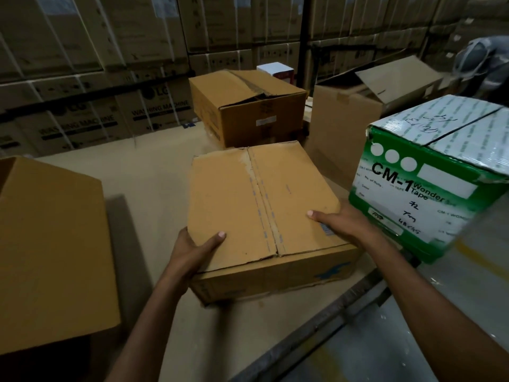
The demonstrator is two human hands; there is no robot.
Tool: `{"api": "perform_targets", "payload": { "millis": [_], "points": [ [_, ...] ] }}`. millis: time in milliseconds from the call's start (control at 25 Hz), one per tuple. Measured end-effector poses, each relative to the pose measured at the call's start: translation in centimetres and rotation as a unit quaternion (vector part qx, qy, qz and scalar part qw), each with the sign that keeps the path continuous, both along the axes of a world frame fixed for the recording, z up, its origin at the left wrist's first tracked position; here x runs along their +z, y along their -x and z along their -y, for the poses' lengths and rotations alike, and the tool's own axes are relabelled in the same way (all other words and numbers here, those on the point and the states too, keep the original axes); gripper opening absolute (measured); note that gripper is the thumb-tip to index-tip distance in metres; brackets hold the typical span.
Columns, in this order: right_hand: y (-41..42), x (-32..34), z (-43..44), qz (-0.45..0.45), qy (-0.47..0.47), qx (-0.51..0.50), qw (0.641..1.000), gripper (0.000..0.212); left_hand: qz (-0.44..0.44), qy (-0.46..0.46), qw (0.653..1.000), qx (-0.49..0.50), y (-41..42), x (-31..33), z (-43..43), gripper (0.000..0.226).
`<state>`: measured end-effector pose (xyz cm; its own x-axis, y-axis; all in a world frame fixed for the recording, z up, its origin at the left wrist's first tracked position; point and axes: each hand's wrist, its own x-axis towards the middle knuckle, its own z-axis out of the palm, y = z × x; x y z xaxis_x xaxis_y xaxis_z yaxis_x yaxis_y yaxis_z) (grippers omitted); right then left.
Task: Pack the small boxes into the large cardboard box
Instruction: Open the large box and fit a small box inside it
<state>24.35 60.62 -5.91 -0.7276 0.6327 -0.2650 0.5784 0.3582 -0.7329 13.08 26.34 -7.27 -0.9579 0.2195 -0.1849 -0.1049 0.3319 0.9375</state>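
A closed brown cardboard box (264, 205) with a taped centre seam sits in the middle of the view, above the brown floor sheet. My left hand (192, 252) grips its near left corner, thumb on the top face. My right hand (341, 224) grips its near right edge, thumb on the top too. A large open cardboard box (49, 249) stands at the left; its inside is hidden. A green and white box marked CM-1 Wonder Tape (429, 183) stands at the right, close to my right hand.
Behind the held box stands another closed brown box (248, 106). An open brown box with raised flaps (355, 117) is at the back right. Stacked washing machine cartons (110, 111) line the back wall. A person's sleeve (479, 64) shows at the far right.
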Motion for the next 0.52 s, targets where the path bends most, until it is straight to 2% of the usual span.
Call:
{"api": "perform_targets", "payload": {
  "millis": [80, 160, 240, 320, 360, 440, 520],
  "points": [
    [-0.6, -0.2, 2.5, 0.001, -0.002, 0.016, 1.000, 0.111, -0.035, 0.012, 0.999, 0.005, -0.5, 0.5, 2.4, 0.070],
    [-0.7, -0.4, 4.9, 0.000, -0.011, 0.039, 0.999, 0.105, -0.061, 0.014, 0.998, 0.029, -0.8, 1.1, 4.6, 0.069],
    [-0.6, 0.4, 6.9, -0.013, -0.037, 0.070, 0.997, 0.110, -0.075, 0.019, 0.997, 0.028, -0.9, 1.2, 6.6, 0.085],
    [0.1, 1.2, 8.7, -0.007, -0.086, 0.099, 0.991, 0.115, -0.093, 0.073, 0.993, 0.011, -1.0, 0.8, 8.5, 0.113],
    [0.6, 1.3, 9.8, 0.005, -0.112, 0.109, 0.988, 0.117, -0.092, 0.105, 0.990, 0.008, -1.3, 0.7, 9.4, 0.120],
    [1.3, 1.1, 11.3, 0.030, -0.126, 0.108, 0.986, 0.121, -0.091, 0.139, 0.986, 0.008, -1.4, 0.1, 10.7, 0.118],
    [1.3, 0.9, 12.0, 0.028, -0.092, 0.079, 0.992, 0.115, -0.076, 0.130, 0.989, 0.006, -1.3, 0.3, 11.5, 0.112]
  ]
}}
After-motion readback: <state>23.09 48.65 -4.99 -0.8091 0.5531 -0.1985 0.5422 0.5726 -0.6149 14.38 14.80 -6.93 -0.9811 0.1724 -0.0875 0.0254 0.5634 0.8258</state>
